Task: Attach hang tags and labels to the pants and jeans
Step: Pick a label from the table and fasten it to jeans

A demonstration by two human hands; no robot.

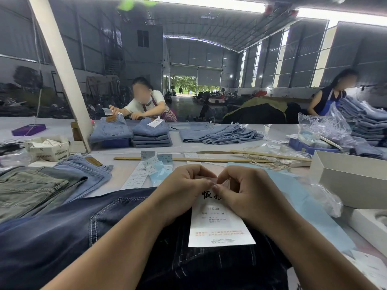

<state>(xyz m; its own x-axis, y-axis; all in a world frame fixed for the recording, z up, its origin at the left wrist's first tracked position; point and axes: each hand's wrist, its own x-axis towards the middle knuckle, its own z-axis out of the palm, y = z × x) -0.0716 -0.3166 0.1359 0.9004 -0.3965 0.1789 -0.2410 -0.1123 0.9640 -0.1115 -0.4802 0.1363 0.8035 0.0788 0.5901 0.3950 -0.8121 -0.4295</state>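
Both hands, left hand [184, 185] & right hand [243, 187], pinch hang tag [219, 225] top over dark jeans [62, 231]; attaching looks underway, more pants [31, 185] prob. left.

A white hang tag [219, 225] printed "1103#" with black characters and red lines lies flat on dark blue jeans [62, 233] spread from centre toward 8 o'clock.

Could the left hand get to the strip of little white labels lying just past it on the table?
Probably yes. The strip of white labels lies flat in the open, just ahead and left of the left hand, with nothing on top. But that hand is busy pinching the white hang tag together with the right hand.
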